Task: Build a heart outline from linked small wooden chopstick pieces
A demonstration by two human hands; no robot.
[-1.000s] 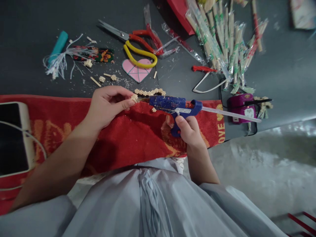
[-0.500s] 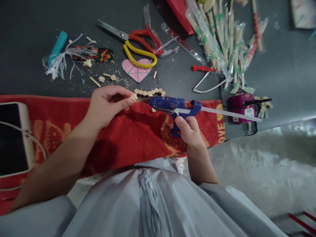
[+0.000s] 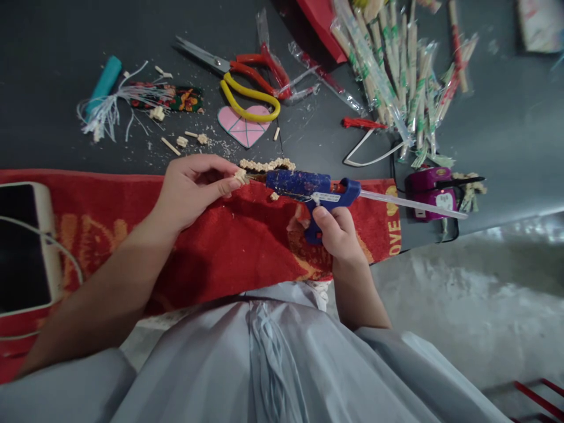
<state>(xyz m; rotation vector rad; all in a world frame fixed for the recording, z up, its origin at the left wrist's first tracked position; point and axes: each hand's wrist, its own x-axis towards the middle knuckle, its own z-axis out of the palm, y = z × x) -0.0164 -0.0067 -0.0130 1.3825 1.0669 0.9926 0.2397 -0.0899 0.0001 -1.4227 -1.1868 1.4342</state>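
My right hand (image 3: 337,232) is wrapped round the handle of a blue hot glue gun (image 3: 297,185), with a clear glue stick (image 3: 414,204) jutting from its back end. Between the thumb and fingers of my left hand (image 3: 198,191) is a small cluster of cut wooden stick pieces (image 3: 241,175). The gun's nozzle points left and meets or nearly touches this cluster. Just behind the gun lies a curved strip of pale wooden pieces (image 3: 267,164), partly hidden by it. A loose wooden bit (image 3: 274,196) rests on the red towel (image 3: 211,252) under the gun.
Scissors (image 3: 229,70) with red and yellow handles lie beyond, partly over a pink paper heart (image 3: 244,130). Wrapped chopsticks (image 3: 396,76) are piled at the back right. A purple power adapter (image 3: 429,192) sits right, a tablet-like device (image 3: 24,247) left. Wooden scraps (image 3: 182,141) dot the table.
The wooden cluster in my left hand has turned or shifted very slightly at the nozzle. My right hand and the glue gun stay almost still.
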